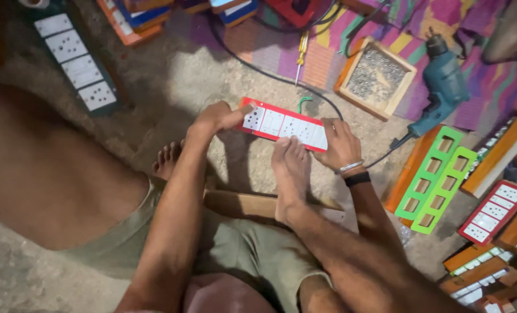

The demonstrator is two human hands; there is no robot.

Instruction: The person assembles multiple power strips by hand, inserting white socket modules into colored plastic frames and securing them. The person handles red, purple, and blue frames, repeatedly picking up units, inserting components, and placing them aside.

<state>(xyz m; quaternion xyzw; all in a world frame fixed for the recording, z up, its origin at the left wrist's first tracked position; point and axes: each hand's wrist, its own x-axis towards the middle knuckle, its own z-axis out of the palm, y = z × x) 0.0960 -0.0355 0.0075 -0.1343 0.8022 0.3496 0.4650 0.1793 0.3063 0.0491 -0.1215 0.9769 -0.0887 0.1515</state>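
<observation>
Left hand (216, 117) and right hand (339, 142) (wrists bent inward) each pinch the red socket panel (283, 124).

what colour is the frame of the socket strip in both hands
Red, with white sockets; the socket strip shows best in the head view.

Both arms stretched forward and down from the lower edge of view, forearms bare. Left hand (216, 119) palm down, thumb extended to the right, fingers curled. Right hand (340, 145) also palm down, fingers bent and pressed together, wrist bent slightly inward. Hands well apart, with one bare foot (291, 174) raised between them.
</observation>
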